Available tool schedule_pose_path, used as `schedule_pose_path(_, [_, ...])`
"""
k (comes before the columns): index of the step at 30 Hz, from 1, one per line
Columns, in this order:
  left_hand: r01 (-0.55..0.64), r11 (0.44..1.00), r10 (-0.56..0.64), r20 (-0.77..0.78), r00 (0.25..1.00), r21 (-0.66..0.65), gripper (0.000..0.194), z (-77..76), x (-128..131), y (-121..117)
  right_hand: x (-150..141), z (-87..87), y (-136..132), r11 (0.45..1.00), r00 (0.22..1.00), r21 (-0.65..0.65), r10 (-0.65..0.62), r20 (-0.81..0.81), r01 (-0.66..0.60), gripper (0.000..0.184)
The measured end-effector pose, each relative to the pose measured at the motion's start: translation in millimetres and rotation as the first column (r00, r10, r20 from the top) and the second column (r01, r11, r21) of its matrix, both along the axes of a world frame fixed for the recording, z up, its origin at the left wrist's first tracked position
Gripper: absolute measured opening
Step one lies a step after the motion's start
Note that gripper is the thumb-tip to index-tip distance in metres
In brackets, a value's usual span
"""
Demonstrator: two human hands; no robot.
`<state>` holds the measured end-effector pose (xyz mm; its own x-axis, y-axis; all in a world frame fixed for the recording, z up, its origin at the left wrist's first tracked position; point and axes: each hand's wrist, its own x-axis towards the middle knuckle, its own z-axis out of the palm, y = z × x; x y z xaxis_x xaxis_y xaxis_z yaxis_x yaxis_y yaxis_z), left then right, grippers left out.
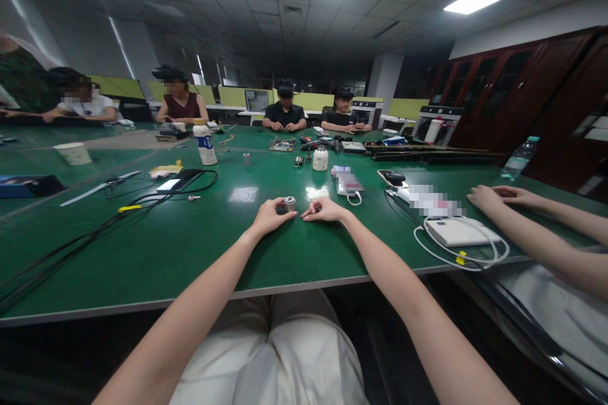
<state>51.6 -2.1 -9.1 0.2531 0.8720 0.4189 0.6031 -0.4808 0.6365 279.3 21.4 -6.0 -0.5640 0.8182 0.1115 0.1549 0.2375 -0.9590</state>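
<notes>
Green tabletop [156, 253] sits under both our hands. We see our left hand [272, 216] closed around a small metal cylinder [289, 204], thumb on the near side, fingers at the left; its ringed top faces up. Whether its base touches the table, we can't tell. Our right hand [327, 209] is just right of the grip, fingertips drawn together and pointing at the cylinder; we can't tell if anything is pinched there.

Beyond the grip, slightly right, we log a white jar [320, 159]; beyond and left, a second metal cylinder [247, 159], then a bottle with a blue label [204, 147] farther out. Left of the grip: a key [194, 198] and black cables [102, 220]. Well right of it: a white box [460, 231] with a looped white cable [504, 247], then a co-worker's hands [489, 198] near a clear bottle [517, 161]. More people [285, 115] sit across the table, past everything.
</notes>
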Motion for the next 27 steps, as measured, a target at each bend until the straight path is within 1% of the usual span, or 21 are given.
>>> schedule_pose_path(2, [0.005,1.000,-0.005,0.008,1.000,-0.005,0.050,0.7,0.0,-0.7,-7.5,2.3,0.5,0.992,0.991,0.064,-0.102,-0.090,0.108,0.055])
schedule_pose_path(3, [0.007,1.000,-0.007,0.011,1.000,-0.007,0.049,0.9,-0.1,-0.8,-12.7,4.5,0.7,0.978,0.973,0.104,-0.163,-0.162,0.181,0.055])
schedule_pose_path(5, [0.009,1.000,-0.009,0.014,1.000,-0.008,0.049,0.8,-0.4,-0.7,-25.1,9.9,0.9,0.933,0.916,0.164,-0.258,-0.308,0.319,0.052])
schedule_pose_path(6, [0.009,1.000,-0.009,0.014,1.000,-0.006,0.048,0.6,-0.6,-0.5,-31.8,12.7,0.8,0.913,0.893,0.185,-0.284,-0.351,0.363,0.051])
schedule_pose_path(7, [0.011,1.000,-0.011,0.012,1.000,-0.005,0.048,0.5,-0.7,-0.2,-38.3,15.2,0.6,0.900,0.883,0.201,-0.300,-0.361,0.388,0.050])
schedule_pose_path(11, [0.020,1.000,-0.020,-0.009,1.000,0.004,0.044,0.8,-0.5,0.6,-57.3,19.7,-2.0,0.879,0.909,0.281,-0.311,-0.277,0.386,0.046])
schedule_pose_path(16, [0.004,1.000,-0.004,-0.016,1.000,-0.012,0.044,2.0,0.0,0.5,-63.2,19.6,-4.0,0.851,0.922,0.355,-0.337,-0.193,0.386,0.043])
schedule_pose_path(19, [0.010,1.000,-0.010,0.003,1.000,-0.019,0.044,1.9,0.1,0.2,-60.1,20.9,-3.5,0.786,0.883,0.408,-0.444,-0.150,0.464,0.042])
schedule_pose_path(21, [0.003,1.000,-0.003,0.016,1.000,-0.019,0.042,1.8,0.3,-0.2,-56.8,21.6,-3.7,0.741,0.835,0.393,-0.525,-0.165,0.544,0.044])
schedule_pose_path(22, [-0.002,1.000,0.002,0.020,1.000,-0.018,0.042,1.7,0.4,-0.3,-55.5,21.7,-4.0,0.733,0.819,0.371,-0.544,-0.183,0.570,0.044])
schedule_pose_path(24, [-0.010,1.000,0.010,0.018,1.000,-0.017,0.042,1.8,0.4,-0.5,-54.7,21.2,-5.1,0.751,0.822,0.336,-0.529,-0.212,0.569,0.044])
schedule_pose_path(27, [-0.008,1.000,0.008,0.003,1.000,-0.017,0.041,2.2,0.0,-0.7,-59.0,19.4,-5.9,0.812,0.883,0.348,-0.431,-0.184,0.469,0.043])
